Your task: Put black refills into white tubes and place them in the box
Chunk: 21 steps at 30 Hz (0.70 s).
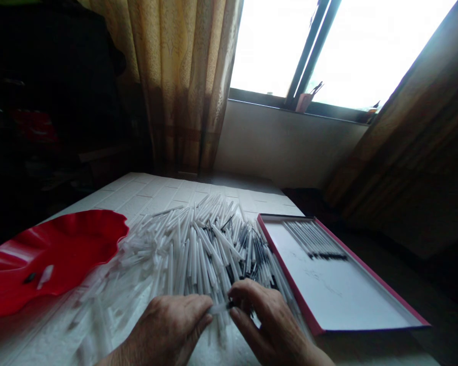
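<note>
Near the table's front edge, my left hand (171, 325) is closed, its thumb and forefinger pinching a short translucent plastic tube (218, 308). The tube spans the small gap to my right hand (265, 315), whose thumb and fingertips are pinched at its dark end. Whether that dark end is a separate piece is too small to tell. Just beyond both hands lies a large loose pile of white translucent tubes (198, 249). Thin dark-ended sticks (252, 249), like pen refills, are mixed into its right side.
A shallow pink-edged box (290, 282) stands at the right, with a neat row of black-ended tubes (316, 239) inside. At the left is a red wavy-rimmed dish (72, 236) with a few small pieces. Behind are a curtain (187, 76) and a window with a cup (304, 102) on its sill.
</note>
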Each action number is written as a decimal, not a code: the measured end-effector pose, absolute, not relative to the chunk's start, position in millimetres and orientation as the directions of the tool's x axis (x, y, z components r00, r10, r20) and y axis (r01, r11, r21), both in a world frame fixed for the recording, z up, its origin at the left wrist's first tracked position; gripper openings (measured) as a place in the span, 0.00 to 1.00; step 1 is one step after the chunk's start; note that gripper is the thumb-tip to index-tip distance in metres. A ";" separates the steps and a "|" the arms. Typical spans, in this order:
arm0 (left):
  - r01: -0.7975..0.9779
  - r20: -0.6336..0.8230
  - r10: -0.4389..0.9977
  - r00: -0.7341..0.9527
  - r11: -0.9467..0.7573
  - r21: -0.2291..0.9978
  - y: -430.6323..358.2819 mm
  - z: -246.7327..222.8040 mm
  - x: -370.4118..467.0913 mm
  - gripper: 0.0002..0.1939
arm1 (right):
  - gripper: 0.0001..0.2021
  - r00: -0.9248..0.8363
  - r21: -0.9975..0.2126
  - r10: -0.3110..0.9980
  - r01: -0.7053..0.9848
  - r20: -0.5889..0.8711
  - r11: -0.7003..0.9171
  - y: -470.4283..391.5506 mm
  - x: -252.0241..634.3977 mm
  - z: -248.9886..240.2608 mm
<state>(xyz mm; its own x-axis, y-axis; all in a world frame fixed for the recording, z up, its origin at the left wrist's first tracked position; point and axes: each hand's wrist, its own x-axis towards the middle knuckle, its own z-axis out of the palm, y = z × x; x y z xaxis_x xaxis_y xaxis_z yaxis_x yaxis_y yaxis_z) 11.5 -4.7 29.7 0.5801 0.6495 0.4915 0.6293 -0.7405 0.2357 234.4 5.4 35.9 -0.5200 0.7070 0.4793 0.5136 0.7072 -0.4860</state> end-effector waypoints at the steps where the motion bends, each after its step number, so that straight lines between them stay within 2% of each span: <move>1: 0.632 0.484 0.655 0.580 -0.737 0.240 -5.0 29.2 11.2 0.21 | 0.04 -0.520 -0.484 0.700 0.505 0.490 0.715 5.3 234.2 35.9; 5: 0.640 0.463 0.673 0.577 -0.725 0.255 -6.4 27.7 11.0 0.19 | 0.05 -0.514 -0.467 0.690 0.508 0.509 0.724 6.1 234.1 33.4; 13: 0.643 0.465 0.674 0.574 -0.723 0.253 -5.7 29.2 10.9 0.19 | 0.05 -0.506 -0.511 0.716 0.502 0.481 0.698 6.8 235.7 32.9; 21: 0.645 0.471 0.670 0.574 -0.724 0.244 -6.3 28.2 10.8 0.19 | 0.07 -0.502 -0.477 0.708 0.524 0.497 0.706 7.6 234.7 33.8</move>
<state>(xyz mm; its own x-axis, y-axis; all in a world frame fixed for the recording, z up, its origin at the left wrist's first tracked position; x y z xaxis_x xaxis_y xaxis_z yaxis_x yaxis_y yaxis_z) 10.8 -6.3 28.2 0.5741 0.6696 0.4713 0.6446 -0.7245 0.2440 234.7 7.6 33.8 -0.5021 0.7079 0.4968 0.5238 0.7060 -0.4767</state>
